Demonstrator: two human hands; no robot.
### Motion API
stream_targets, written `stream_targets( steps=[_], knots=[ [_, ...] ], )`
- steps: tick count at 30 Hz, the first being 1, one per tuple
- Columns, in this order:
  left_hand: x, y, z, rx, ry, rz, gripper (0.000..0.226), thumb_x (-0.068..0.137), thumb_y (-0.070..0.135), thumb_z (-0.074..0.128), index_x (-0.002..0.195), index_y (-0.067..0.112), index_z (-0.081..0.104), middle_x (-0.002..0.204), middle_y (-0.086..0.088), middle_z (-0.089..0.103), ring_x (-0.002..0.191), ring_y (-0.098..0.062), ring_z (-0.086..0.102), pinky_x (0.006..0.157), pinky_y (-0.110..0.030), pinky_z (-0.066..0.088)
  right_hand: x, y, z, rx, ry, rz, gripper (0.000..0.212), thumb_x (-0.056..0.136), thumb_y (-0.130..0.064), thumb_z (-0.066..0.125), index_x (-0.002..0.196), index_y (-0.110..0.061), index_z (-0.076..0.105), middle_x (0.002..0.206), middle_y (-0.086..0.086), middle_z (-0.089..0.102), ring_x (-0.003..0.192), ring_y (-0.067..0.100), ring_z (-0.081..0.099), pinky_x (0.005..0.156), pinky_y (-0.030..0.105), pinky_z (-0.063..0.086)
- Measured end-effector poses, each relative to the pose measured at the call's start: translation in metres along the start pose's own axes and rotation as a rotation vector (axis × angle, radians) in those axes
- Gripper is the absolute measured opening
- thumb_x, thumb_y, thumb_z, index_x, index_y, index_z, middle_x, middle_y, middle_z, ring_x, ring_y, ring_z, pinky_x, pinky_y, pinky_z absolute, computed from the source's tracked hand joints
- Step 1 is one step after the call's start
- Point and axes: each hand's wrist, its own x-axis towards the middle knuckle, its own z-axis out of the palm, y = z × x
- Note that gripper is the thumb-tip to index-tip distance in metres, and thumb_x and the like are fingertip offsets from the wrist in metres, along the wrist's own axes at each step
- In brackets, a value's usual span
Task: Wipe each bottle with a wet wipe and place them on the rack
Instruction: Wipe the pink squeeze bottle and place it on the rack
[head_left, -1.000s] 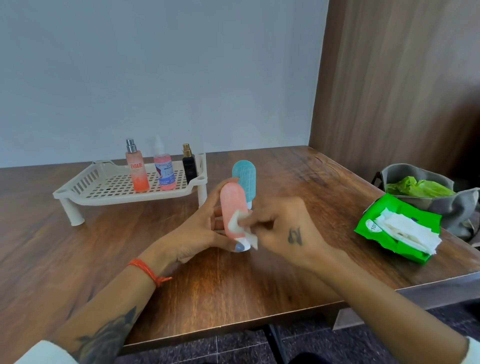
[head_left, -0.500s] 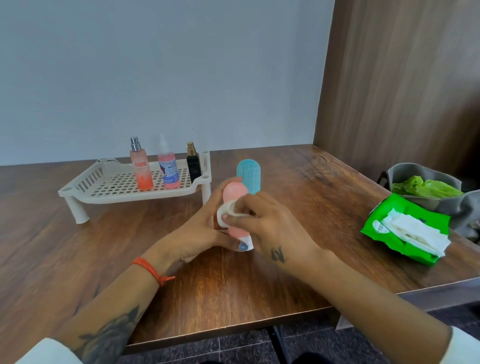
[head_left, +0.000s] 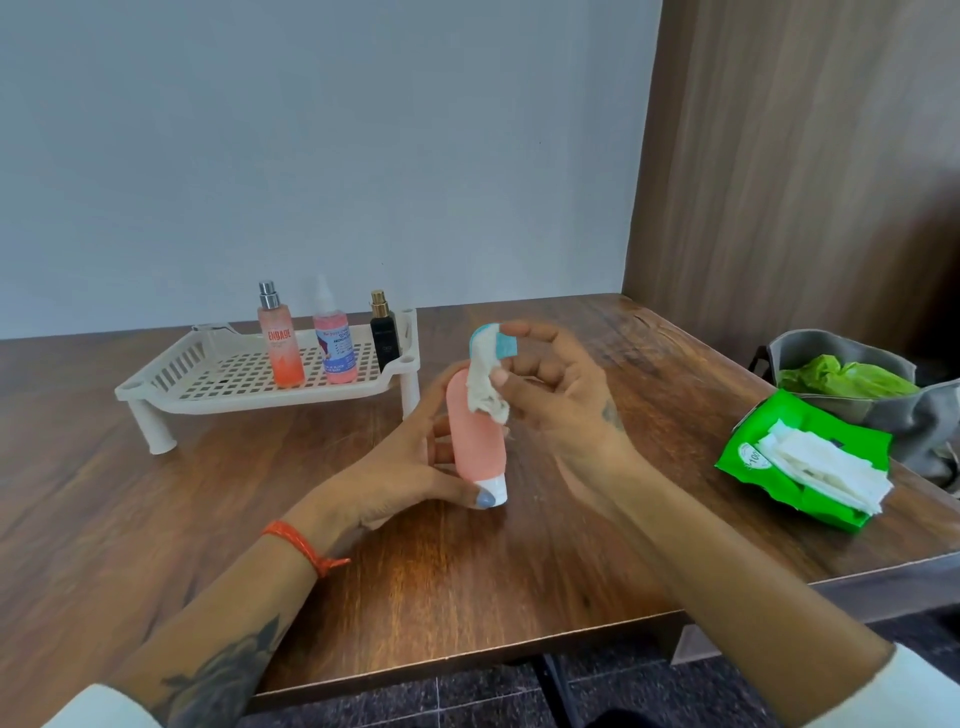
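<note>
My left hand grips a pink squeeze bottle that stands on its white cap on the table. My right hand pinches a crumpled white wet wipe against the bottle's upper right side. Behind them a blue bottle shows only its top; the wipe and my fingers hide the remainder. On the white rack at the back left stand three bottles: an orange spray bottle, a pink spray bottle and a small black bottle.
A green pack of wet wipes lies open at the table's right edge. Beyond it sits a grey bag holding green material. A wooden panel wall rises on the right, and the table's front edge is close to me.
My right hand has moved the wipe up the pink bottle from near its cap to its upper part. The left hand keeps holding the bottle in place.
</note>
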Motion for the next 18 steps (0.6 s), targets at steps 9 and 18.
stream_targets(
  steps=[9,18],
  knots=[
    [0.001,-0.003,0.0,0.021,0.004,0.001,0.111,0.06,-0.005,0.08,0.139,0.052,0.027,0.135,-0.001,0.051,0.122,-0.024,0.054,0.101,-0.049,0.047,0.0,0.031,-0.009,-0.935,0.017,-0.697,0.024,0.079,-0.002,0.062,0.099,-0.011,0.072,0.089,0.006,0.064,0.081,0.007,0.056,0.072,0.01,0.045],
    [-0.001,0.0,0.002,-0.006,-0.01,0.009,0.11,0.063,-0.017,0.076,0.136,0.051,0.031,0.134,-0.002,0.051,0.119,-0.024,0.058,0.098,-0.05,0.049,-0.023,0.033,-0.027,-0.971,-0.223,-0.649,0.017,0.079,-0.016,0.061,0.091,-0.011,0.073,0.094,0.003,0.061,0.084,0.009,0.058,0.073,0.017,0.048]
  ],
)
